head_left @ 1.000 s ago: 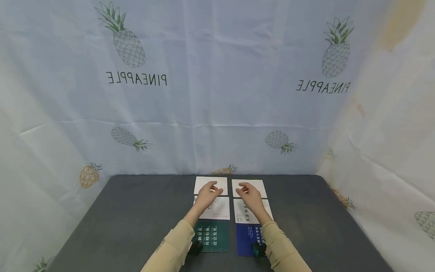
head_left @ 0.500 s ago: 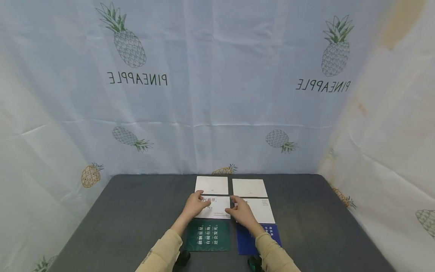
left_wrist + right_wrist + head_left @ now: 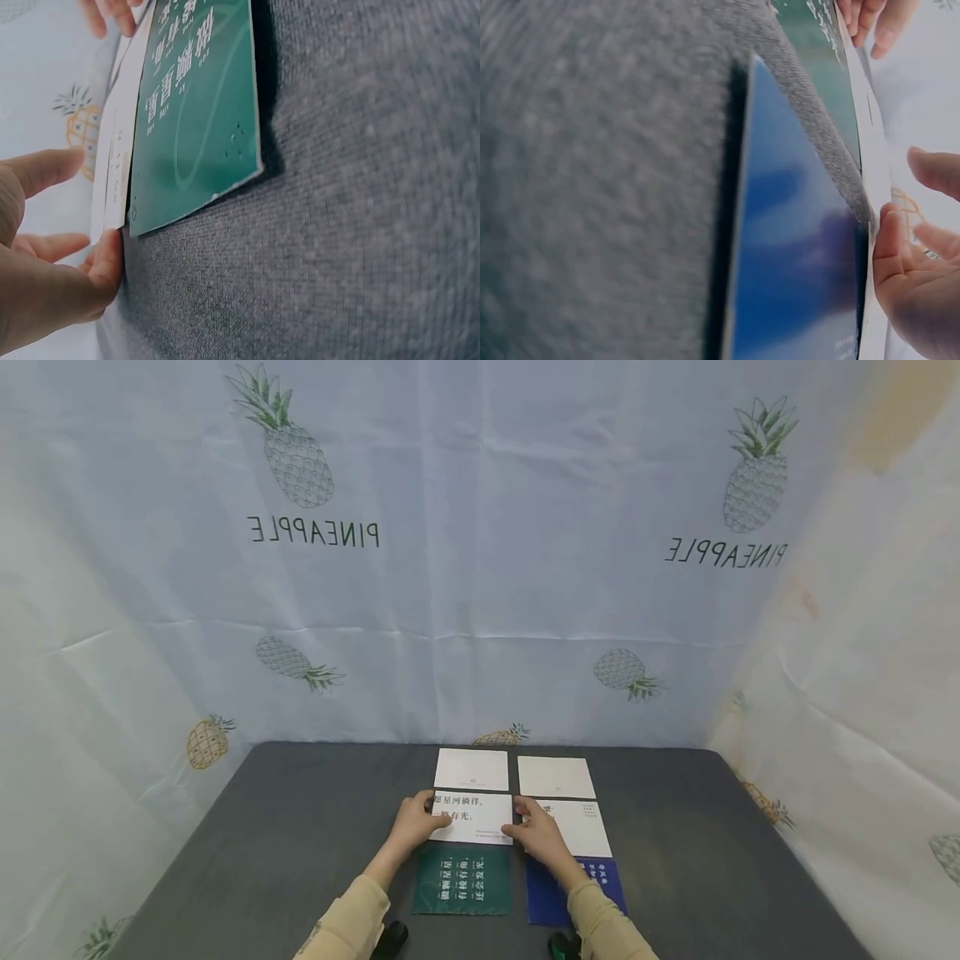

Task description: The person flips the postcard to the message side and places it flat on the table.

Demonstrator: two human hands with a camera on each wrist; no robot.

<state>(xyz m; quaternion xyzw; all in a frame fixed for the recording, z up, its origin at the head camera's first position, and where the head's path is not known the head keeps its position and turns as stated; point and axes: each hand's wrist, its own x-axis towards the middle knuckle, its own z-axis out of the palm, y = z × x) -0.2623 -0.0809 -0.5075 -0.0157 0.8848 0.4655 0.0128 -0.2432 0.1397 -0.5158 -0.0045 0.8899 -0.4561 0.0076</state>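
To square the white lettered card [image 3: 483, 818] at the frame's lower centre, apply light, equal fingertip pressure from its side edges, where the left hand [image 3: 411, 824] and right hand [image 3: 542, 837] stand spread, thumbs raised.

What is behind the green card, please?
Behind the green card, a printed white card lies between the left hand and right hand, with another white card beyond. In the head view, the left thumb covers some print, which cannot be read.
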